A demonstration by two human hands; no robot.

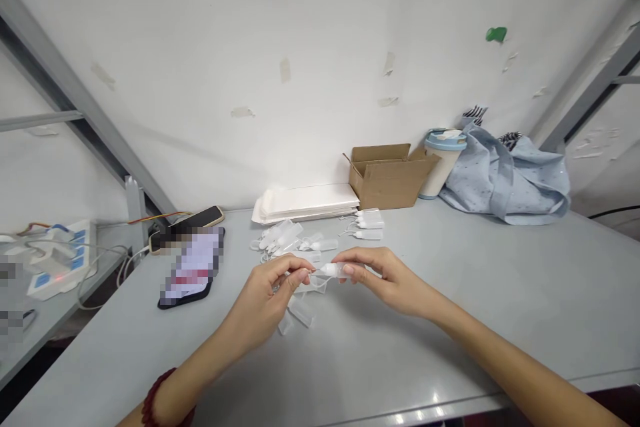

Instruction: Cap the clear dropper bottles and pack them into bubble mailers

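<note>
My right hand [385,277] pinches a small white plastic piece [331,269] just above the grey table [450,320]. Facing it, my left hand [273,297] has its fingertips pinched at the piece's thin tip, on something too small to make out. Below the hands lie a few clear plastic sleeves [299,313]. Behind them is a loose pile of small white pieces and clear sleeves [287,237], and a few finished-looking white pieces [369,223] lie in a row to the right.
A stack of white sheets [305,203], an open cardboard box [387,173], a lidded cup [443,160] and a blue cloth [505,180] stand along the wall. A phone [187,223] and a dark pouch [193,270] lie at left. A power strip [55,260] sits beyond the table's left edge.
</note>
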